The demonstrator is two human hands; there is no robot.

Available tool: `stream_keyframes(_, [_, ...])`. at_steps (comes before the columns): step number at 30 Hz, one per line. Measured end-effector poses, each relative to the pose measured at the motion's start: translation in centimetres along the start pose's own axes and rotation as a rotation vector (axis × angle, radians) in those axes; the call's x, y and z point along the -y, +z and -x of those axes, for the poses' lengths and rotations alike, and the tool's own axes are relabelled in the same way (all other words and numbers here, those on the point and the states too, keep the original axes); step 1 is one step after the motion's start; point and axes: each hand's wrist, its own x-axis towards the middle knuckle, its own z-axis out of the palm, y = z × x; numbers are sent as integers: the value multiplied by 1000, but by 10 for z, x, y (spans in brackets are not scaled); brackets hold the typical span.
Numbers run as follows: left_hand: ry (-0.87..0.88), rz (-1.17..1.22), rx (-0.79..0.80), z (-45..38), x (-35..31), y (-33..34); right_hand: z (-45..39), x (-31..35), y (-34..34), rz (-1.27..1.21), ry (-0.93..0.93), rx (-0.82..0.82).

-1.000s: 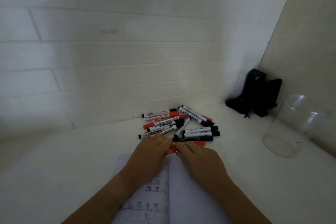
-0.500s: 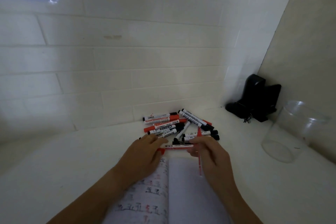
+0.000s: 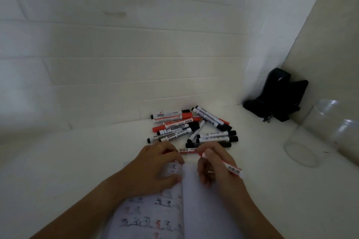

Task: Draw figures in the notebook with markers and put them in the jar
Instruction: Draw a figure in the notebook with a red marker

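The left hand (image 3: 155, 169) presses the notebook (image 3: 204, 209) flat at its top left, fingers loosely curled, its grip on nothing I can see. Right of it, the right hand (image 3: 215, 165) pinches a red marker (image 3: 232, 169) over the blank page, with the marker pile (image 3: 194, 128) just behind the notebook. Drawing seems about to start: the tip must come down. The jar (image 3: 318, 136) stands well right of the notebook, open table (image 3: 272, 161) between.
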Motion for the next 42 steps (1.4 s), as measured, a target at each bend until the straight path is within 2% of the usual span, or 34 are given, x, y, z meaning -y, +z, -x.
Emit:
stream_keyframes(5, [-68,-26,-30,1,-11,7,3,6,-3,67,27,89])
stream_keyframes(10, [-113,-33,-18,3,-20,12,1,5,1,169,-8,0])
stream_keyframes(19, [-178,38,-23,1,-23,17,3,-3,2,107,65,16])
stream_keyframes(24, [-212,15,-71,1,-29,24,-1,4,2,131,9,-1])
stream_keyframes(37, [-237,-8,65,11,-26,15,3,-7,-5,188,55,12])
stream_keyframes(42, [-265,-1,46,10,-27,18,3,-7,-3,205,41,15])
